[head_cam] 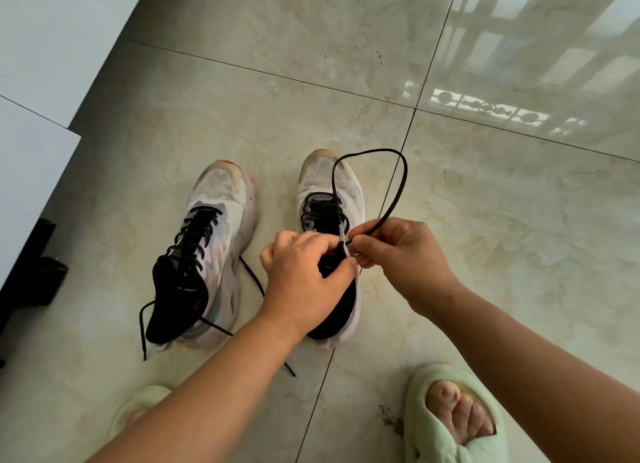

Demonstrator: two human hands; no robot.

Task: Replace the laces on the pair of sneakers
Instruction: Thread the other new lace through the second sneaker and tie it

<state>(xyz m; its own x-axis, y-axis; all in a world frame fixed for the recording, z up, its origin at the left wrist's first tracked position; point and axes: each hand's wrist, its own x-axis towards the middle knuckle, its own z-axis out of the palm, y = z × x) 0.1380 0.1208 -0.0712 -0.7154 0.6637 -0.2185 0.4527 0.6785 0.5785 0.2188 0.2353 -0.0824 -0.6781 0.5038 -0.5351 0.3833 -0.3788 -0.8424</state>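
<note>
Left white mesh sneaker [211,254] on the marble-tile floor [242,116]: black lace through every eyelet, ends loose, untied. Right white mesh sneaker [329,199]: laced near the toe only. Left hand [304,272] gripping its collar; right hand [398,251] pinching the looped black lace [398,178] at an eyelet. Upper eyelets left, by the look of it.

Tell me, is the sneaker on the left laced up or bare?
Laced. A black lace criss-crosses the left sneaker up to its tongue, but it is untied: the loose ends trail on the floor.
</note>
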